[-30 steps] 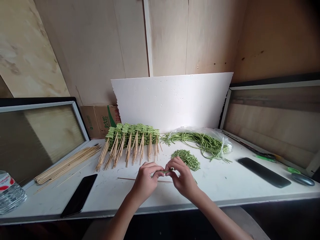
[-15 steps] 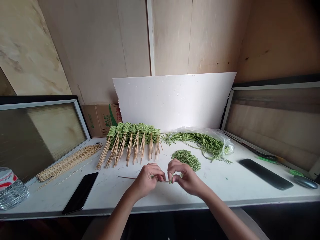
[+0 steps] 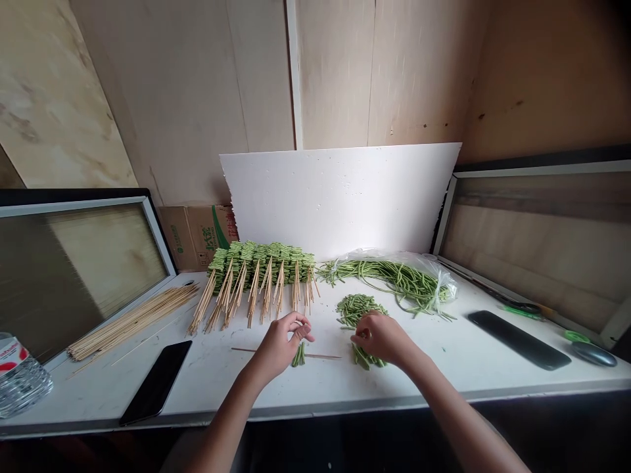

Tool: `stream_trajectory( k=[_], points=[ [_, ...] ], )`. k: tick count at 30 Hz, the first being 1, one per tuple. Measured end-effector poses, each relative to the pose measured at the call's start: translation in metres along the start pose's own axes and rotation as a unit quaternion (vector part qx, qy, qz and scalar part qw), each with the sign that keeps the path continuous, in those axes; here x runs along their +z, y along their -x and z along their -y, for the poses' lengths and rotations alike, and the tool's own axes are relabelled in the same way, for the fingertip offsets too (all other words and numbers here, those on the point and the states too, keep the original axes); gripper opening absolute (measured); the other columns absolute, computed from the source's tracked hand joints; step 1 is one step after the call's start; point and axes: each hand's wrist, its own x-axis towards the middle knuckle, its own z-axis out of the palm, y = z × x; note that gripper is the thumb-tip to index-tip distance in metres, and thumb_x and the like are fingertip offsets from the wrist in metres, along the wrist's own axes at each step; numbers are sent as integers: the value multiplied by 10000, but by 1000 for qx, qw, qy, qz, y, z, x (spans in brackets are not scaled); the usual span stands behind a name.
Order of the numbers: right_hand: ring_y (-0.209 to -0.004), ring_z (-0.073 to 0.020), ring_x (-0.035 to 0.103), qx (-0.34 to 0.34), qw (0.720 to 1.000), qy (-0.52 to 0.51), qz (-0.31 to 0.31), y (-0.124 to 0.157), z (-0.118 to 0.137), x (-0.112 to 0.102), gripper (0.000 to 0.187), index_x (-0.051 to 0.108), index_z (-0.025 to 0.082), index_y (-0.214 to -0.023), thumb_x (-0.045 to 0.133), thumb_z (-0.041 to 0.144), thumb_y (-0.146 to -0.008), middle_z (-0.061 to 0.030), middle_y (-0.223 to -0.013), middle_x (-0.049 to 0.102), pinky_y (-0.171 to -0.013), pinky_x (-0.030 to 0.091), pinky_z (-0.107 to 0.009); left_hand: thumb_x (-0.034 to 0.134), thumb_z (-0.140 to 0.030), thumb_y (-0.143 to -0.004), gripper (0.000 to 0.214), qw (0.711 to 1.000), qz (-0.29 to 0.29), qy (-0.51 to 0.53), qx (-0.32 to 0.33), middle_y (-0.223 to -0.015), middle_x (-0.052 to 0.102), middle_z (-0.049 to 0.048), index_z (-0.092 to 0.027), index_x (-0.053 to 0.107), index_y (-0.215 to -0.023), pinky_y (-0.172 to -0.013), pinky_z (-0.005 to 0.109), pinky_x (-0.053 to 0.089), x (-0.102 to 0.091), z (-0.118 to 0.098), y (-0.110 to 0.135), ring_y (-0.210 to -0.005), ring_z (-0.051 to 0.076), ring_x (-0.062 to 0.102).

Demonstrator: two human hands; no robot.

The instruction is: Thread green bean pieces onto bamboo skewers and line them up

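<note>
My left hand (image 3: 282, 343) hovers with loosely curled fingers and its thumb apart, over a thin bamboo skewer (image 3: 323, 357). Several short green bean pieces (image 3: 298, 355) sit side by side on that skewer, just under my fingertips. My right hand (image 3: 382, 336) reaches down into the pile of cut green beans (image 3: 357, 307). Its fingers are bent together at the pile, and what lies between them is hidden. More cut pieces show just below this hand.
Filled bean skewers (image 3: 263, 263) are stacked at the back left, sticks forward. Loose bamboo skewers (image 3: 131, 322), a phone (image 3: 156, 383) and a water bottle (image 3: 22, 378) lie left. Long beans in a plastic bag (image 3: 404, 279), a dark flat object (image 3: 517, 339) and a mouse (image 3: 594, 353) are right.
My hands have moved apart. The right one went from the skewer to the bean pile, and the left drew slightly left, exposing the bean pieces on the skewer.
</note>
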Motion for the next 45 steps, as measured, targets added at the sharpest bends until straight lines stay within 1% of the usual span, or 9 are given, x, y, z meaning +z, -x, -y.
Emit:
stream_trajectory(
  k=[8, 12, 17, 22, 26, 30, 35, 42, 45],
  points=[
    [-609, -209, 621, 19, 999, 15, -33, -2, 12, -4, 451, 711, 212, -647, 622, 534, -951, -85, -725, 722, -540, 383, -307, 704, -568, -894, 405, 996, -18, 82, 4, -975, 752, 117, -175, 787, -943, -821, 326, 523, 6, 7, -9, -909, 234, 682],
    [-582, -178, 624, -33, 987, -154, -23, 1, 35, -8, 490, 752, 213, -744, 538, 576, -994, -65, -756, 741, -553, 422, -299, 763, -575, -846, 445, 986, 9, 165, -35, -906, 761, 112, -152, 792, -982, -794, 323, 546, 18, 11, -9, -847, 218, 693],
    [-739, -198, 716, -57, 943, -328, 28, 6, 61, -2, 332, 826, 230, -932, 699, 536, -906, -60, -897, 807, -620, 504, -277, 779, -522, -843, 414, 984, 26, 174, -16, -975, 798, 136, -143, 797, -1008, -862, 360, 568, 28, 5, -7, -914, 252, 733],
    [-688, -221, 728, -5, 933, -360, 6, 4, 53, 2, 344, 828, 220, -897, 724, 547, -877, -87, -922, 812, -573, 521, -308, 742, -433, -852, 306, 999, 44, -18, -17, -1001, 783, 103, -196, 795, -1040, -899, 369, 528, -11, 18, -3, -959, 260, 710],
    [-827, -271, 757, 31, 911, -412, -5, 0, 39, -1, 365, 829, 225, -881, 758, 581, -838, -108, -1009, 809, -625, 566, -341, 793, -312, -701, 251, 976, 31, -184, -115, -991, 746, 92, -198, 777, -924, -768, 330, 502, -54, 54, 2, -913, 277, 692],
    [-981, -257, 747, 50, 835, -543, 67, -2, 37, -3, 405, 804, 194, -952, 719, 584, -881, -113, -1016, 809, -735, 571, -331, 737, -258, -684, 125, 965, 76, -203, -150, -888, 734, 72, -183, 732, -783, -660, 273, 454, -63, 75, 1, -799, 235, 679],
    [-999, -228, 740, 89, 744, -654, 101, 0, 40, -5, 421, 743, 185, -1063, 763, 555, -863, -115, -1050, 799, -777, 543, -314, 616, -186, -732, 45, 960, 87, -213, -161, -809, 723, 70, -192, 655, -710, -623, 258, 401, -55, 67, 2, -723, 211, 636],
    [-891, -186, 693, 76, 762, -641, 41, 0, 37, -21, 407, 743, 185, -981, 760, 571, -855, -96, -1058, 771, -639, 481, -255, 505, -274, -882, 95, 980, 1, -179, -87, -700, 584, -11, -214, 546, -820, -616, 238, 378, -82, 67, -1, -634, 163, 538],
    [-902, -197, 704, 94, 740, -666, -4, -3, 35, -18, 422, 761, 203, -1058, 760, 572, -853, -99, -1093, 770, -632, 513, -260, 415, -280, -950, 153, 977, -60, -202, -33, -677, 566, -17, -223, 523, -859, -637, 251, 383, -91, 61, -6, -628, 167, 529]
  ],
)
